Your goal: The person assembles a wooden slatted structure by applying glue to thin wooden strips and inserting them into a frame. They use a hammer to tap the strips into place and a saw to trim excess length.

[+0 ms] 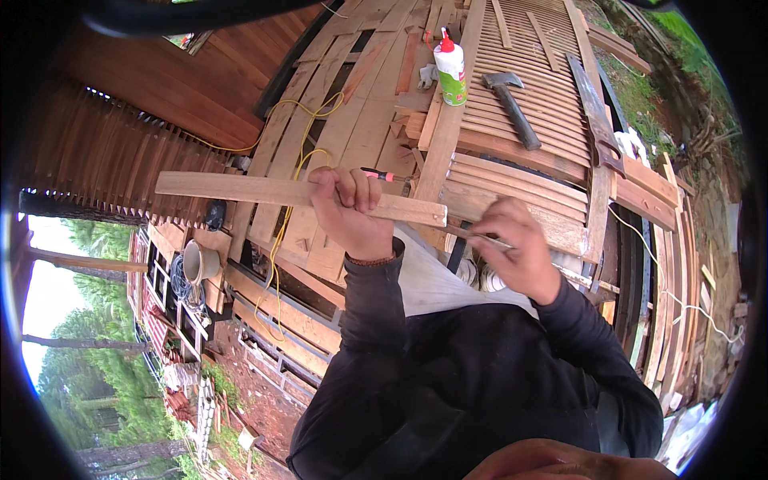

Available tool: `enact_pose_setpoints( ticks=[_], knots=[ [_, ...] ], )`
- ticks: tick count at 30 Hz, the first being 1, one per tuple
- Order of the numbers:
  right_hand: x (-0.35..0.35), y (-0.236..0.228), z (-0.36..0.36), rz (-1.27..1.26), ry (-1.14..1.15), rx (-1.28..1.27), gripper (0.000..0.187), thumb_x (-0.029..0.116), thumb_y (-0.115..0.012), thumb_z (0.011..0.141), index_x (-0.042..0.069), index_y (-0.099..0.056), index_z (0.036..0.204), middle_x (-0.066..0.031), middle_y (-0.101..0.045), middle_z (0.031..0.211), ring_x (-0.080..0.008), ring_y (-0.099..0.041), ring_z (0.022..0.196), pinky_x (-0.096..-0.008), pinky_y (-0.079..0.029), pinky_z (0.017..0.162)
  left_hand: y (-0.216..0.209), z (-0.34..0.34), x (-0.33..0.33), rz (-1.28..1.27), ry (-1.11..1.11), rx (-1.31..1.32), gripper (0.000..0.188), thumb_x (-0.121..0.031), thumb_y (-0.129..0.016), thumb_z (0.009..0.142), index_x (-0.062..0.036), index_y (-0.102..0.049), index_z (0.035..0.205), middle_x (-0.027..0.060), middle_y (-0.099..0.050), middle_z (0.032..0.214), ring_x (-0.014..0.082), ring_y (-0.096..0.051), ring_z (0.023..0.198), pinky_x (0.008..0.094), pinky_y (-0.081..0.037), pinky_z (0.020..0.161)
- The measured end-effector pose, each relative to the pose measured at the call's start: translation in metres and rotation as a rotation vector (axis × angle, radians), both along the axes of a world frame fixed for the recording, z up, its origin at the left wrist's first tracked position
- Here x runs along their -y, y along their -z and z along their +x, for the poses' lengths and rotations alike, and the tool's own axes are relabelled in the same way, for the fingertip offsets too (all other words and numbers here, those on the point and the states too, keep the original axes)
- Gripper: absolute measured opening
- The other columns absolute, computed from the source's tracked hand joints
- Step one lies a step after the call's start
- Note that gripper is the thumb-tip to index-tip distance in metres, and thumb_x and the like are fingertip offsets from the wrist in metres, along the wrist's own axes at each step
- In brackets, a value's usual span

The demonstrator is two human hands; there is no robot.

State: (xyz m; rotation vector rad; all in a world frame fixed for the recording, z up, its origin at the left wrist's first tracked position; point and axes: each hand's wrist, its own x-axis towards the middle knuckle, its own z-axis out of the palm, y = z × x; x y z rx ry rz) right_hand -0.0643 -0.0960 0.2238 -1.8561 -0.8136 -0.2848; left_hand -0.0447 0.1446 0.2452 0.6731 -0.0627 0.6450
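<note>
My left hand [350,210] is wrapped round a long, narrow wooden slat [240,188], held up in front of me and pointing off to the left. At the slat's right end, my right hand [520,250] is closed on a thin, blade-like tool [458,231]. Its tip is close to the slat's end; whether they touch I cannot tell. The fingers hide most of the tool, so its exact kind is unclear. Beyond the hands is a slatted wooden panel [512,60], bearing a hatchet [516,112] with a dark handle and a handsaw [596,120].
A white and green glue bottle [451,76] with a red cap stands beside the panel. A pink and black tool [378,174] lies behind my left hand. A yellow cord [280,240] crosses the planks. At left are a bucket [200,262] and a coiled cable [186,286].
</note>
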Motion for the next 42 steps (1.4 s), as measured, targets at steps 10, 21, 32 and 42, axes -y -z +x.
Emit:
enact_pose_setpoints(
  ticks=[10,21,32,42],
  knots=[
    [-0.049,0.001,0.006,-0.113,-0.019,0.062,0.016,0.002,-0.076,0.072,0.008,-0.071,0.086,-0.0096,-0.063,0.086,-0.0328,-0.059,0.089,-0.0437,-0.044,0.089,-0.008,-0.025,0.012,0.063,-0.026,-0.008,0.011,-0.011,-0.052,0.100,-0.0108,-0.046,0.091,-0.0029,-0.031,0.062,0.0089,-0.031,0.049,0.0283,-0.028,0.047],
    [-0.047,0.021,0.004,-0.234,-0.049,0.006,0.015,0.005,-0.071,0.070,0.006,-0.061,0.082,-0.0139,-0.061,0.086,-0.0366,-0.059,0.092,-0.0448,-0.041,0.091,0.021,-0.032,0.033,0.356,0.051,0.019,0.005,-0.003,-0.052,0.099,-0.0061,-0.049,0.100,-0.0009,-0.039,0.066,0.0089,-0.035,0.053,0.0285,-0.031,0.050],
    [0.000,0.011,0.028,0.259,-0.160,-0.271,0.011,-0.003,-0.056,0.077,0.002,-0.050,0.085,-0.0110,-0.054,0.083,-0.0260,-0.054,0.078,-0.0353,-0.045,0.076,0.044,-0.019,0.002,0.323,-0.064,-0.176,0.002,-0.010,-0.053,0.103,-0.0116,-0.052,0.101,-0.0049,-0.039,0.072,0.0074,-0.040,0.059,0.0251,-0.037,0.054],
    [0.049,0.026,0.013,0.274,0.098,-0.472,0.012,-0.005,-0.070,0.091,0.001,-0.060,0.092,-0.0058,-0.063,0.096,-0.0143,-0.059,0.093,-0.0279,-0.046,0.088,0.010,-0.002,-0.046,-0.185,0.005,-0.023,0.019,-0.022,-0.060,0.099,-0.0120,-0.051,0.086,-0.0046,-0.030,0.063,0.0073,-0.029,0.050,0.0240,-0.027,0.043]
  ],
)
